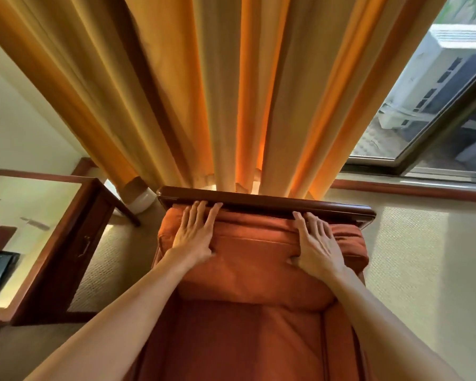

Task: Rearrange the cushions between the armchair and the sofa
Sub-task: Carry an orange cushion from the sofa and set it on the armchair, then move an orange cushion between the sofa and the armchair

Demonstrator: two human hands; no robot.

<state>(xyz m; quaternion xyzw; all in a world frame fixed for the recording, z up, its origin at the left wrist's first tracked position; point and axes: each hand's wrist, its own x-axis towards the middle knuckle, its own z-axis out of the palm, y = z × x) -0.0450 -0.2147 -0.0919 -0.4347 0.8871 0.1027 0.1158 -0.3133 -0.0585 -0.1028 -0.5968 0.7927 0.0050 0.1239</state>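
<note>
Head view, near to far. Two bare forearms reached forward over the rust-orange upholstered seat of the armchair (248, 339). Against the chair's back stood the rust-orange fabric back cushion (254, 259), upright and slightly creased. The left hand (194, 235) lay flat on its upper left part, fingers straight and spread, the fingertips reaching the chair's dark polished wooden top rail (267, 203). The right hand (318, 244) lay likewise on the upper right part, fingers extended and the thumb pressed into the fabric; neither hand had curled round the cushion. Behind the rail hung pleated golden-orange curtains (204, 92); a dark wooden cabinet with a pale top (36, 215) stood to the left, and a glass door (423, 119) opened to the right. No sofa was visible. The step in hand appeared to be seating or taking hold of this cushion. A lift would next call for curling the fingers over its top edge.
</note>
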